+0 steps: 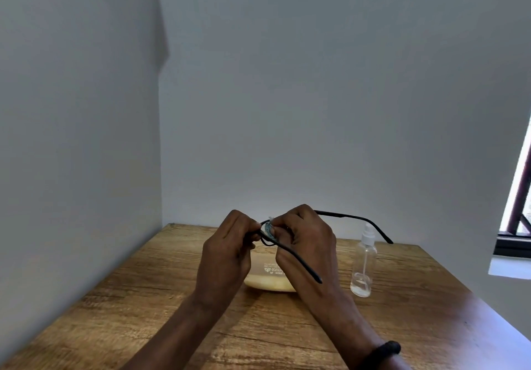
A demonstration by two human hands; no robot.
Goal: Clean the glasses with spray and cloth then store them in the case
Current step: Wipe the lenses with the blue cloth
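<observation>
I hold black-framed glasses above the table, both temples unfolded and pointing right and toward me. My left hand grips the frame at its left end. My right hand pinches a small pale cloth against a lens; most of the cloth and the lenses are hidden by my fingers. A cream-coloured glasses case lies on the table right under my hands, partly hidden. A clear spray bottle with a white nozzle stands upright to the right of the case.
The wooden table sits in a corner, with grey walls at the left and back. A window frame is at the far right. I wear a black band on my right wrist.
</observation>
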